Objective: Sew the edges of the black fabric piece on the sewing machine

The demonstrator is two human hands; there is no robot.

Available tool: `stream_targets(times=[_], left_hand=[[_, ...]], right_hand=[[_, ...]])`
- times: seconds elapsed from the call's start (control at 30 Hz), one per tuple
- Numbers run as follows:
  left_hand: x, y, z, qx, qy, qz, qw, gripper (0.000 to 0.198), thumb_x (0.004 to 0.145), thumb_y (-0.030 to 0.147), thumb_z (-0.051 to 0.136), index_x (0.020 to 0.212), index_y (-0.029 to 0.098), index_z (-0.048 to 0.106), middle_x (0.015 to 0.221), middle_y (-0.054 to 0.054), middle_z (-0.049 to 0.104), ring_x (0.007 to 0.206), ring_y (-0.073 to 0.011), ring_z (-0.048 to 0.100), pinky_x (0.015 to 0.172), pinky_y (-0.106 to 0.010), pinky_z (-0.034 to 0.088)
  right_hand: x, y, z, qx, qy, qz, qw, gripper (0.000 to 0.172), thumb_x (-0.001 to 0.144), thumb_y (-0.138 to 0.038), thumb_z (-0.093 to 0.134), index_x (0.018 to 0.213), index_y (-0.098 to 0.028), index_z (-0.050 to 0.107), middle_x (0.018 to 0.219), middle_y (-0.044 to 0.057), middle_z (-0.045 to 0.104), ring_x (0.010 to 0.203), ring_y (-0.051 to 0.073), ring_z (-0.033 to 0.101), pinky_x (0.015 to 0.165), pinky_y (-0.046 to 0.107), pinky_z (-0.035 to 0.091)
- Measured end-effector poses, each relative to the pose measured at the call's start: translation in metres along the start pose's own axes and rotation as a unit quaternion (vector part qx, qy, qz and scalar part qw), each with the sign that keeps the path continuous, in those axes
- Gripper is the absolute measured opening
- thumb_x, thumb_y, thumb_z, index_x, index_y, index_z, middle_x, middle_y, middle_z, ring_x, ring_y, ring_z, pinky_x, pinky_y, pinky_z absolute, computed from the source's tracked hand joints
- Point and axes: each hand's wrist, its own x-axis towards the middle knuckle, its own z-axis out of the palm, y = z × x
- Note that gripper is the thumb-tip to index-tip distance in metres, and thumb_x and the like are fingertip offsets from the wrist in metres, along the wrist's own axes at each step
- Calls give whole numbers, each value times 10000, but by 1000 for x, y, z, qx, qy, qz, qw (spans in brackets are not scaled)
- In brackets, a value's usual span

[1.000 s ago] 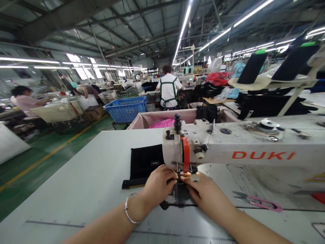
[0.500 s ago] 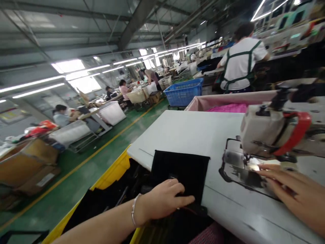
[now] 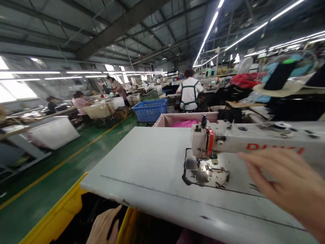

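My left hand [image 3: 104, 224] is low over the yellow crate [image 3: 59, 211], which holds dark material. Its thumb and fingers are apart, with a dark gap between them and nothing I can make out in it. My right hand [image 3: 284, 179], blurred, is raised in front of the sewing machine's arm [image 3: 228, 137]. Its fingers are stretched out to the left and no thing shows in them. Left of that hand are the machine's presser foot [image 3: 201, 164] and metal needle plate [image 3: 205, 176], with no cloth on them.
The white machine table [image 3: 142, 156] spans the middle, its rounded corner above the crate. Behind it stand a pink-lined bin [image 3: 162, 120] with magenta cloth and a blue basket [image 3: 149, 110]. A person in a white shirt [image 3: 189, 91] works beyond, back turned. Green floor [image 3: 76, 162] lies left.
The black fabric piece has left the table edge. My left hand has moved down and left to the crate; my right hand has lifted off the needle plate. The view has turned right.
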Motion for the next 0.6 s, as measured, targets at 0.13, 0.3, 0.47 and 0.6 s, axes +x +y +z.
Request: stream_targets(times=[0.13,0.3,0.47,0.6], left_hand=[[72,93,40,-97,25,70,993,361,960,190,527,1297,254,638,1132,-79,746,1040,-231,731,943,-362,617],[110,168,68,-128,-61,136,981,449,929,144,501,1347,249,627,1174,-98,730,1076,-247,713,967,-406,614],[102,163,71,-61,-47,166,983,449,925,179,527,1353,266,628,1286,-71,702,1128,-254,689,949,-393,602],[99,157,74,-29,-38,184,982,473,919,185,523,1372,279,619,1332,-42,689,1148,-250,679,958,-384,583]], right_hand=[[39,73,-48,-198,23,180,963,420,995,-539,481,1094,-176,667,1134,226,670,1230,384,548,1096,596,322],[48,135,-40,-79,-151,135,976,468,987,-575,436,1065,-212,721,1152,137,713,1128,284,624,1032,447,400],[51,139,-41,-45,-158,221,961,569,908,-731,518,1013,-222,750,973,87,753,781,199,681,742,363,456],[60,128,-41,-37,-120,271,954,652,762,-766,682,991,-155,704,867,116,732,678,195,637,657,359,420]])
